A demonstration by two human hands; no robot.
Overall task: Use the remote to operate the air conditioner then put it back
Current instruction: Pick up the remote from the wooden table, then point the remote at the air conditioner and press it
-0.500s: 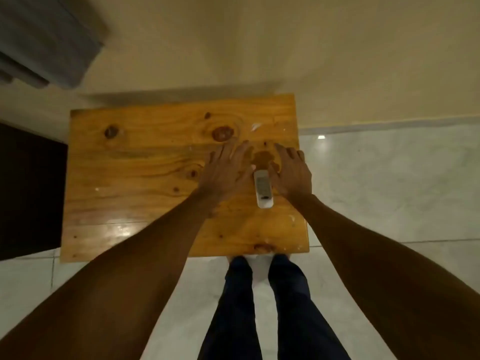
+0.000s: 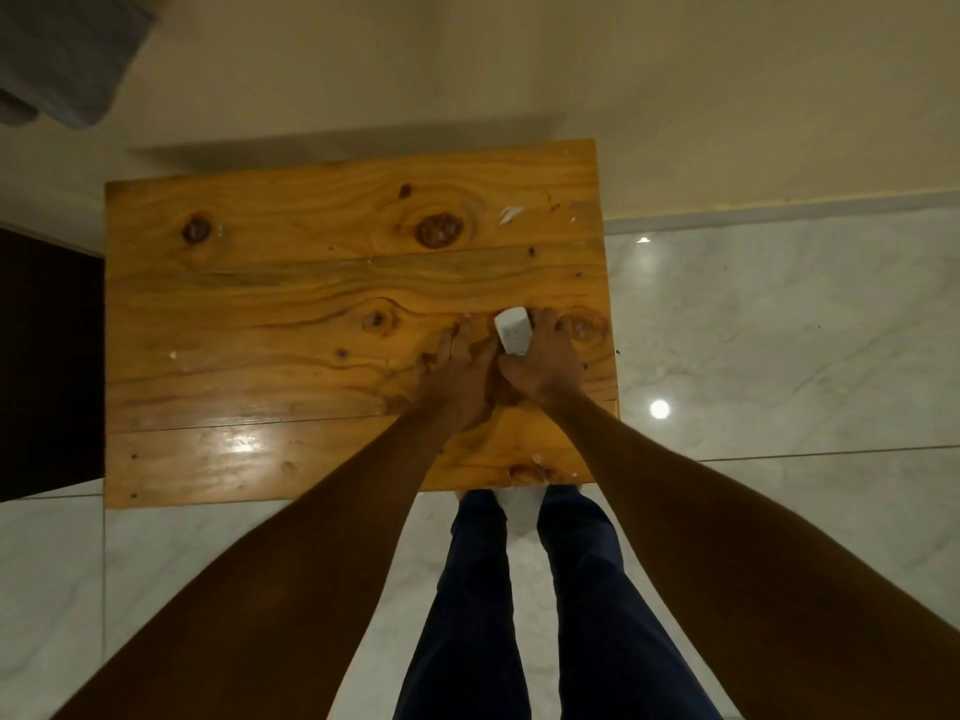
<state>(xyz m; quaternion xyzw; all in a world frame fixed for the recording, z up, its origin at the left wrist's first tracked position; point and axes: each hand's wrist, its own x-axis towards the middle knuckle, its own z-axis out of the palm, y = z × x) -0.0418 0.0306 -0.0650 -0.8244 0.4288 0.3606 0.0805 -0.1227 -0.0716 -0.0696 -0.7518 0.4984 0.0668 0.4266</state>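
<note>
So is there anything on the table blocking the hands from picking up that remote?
Nothing visible. The right hand is already wrapped around the white remote near the table's right side, and the left hand rests right beside it. No other things lie on the wood around them.

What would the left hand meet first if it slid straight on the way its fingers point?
Probably nothing but bare table. The left hand points toward the far edge, and the remote sits just to its right, in the right hand. Depth is unclear.
</note>
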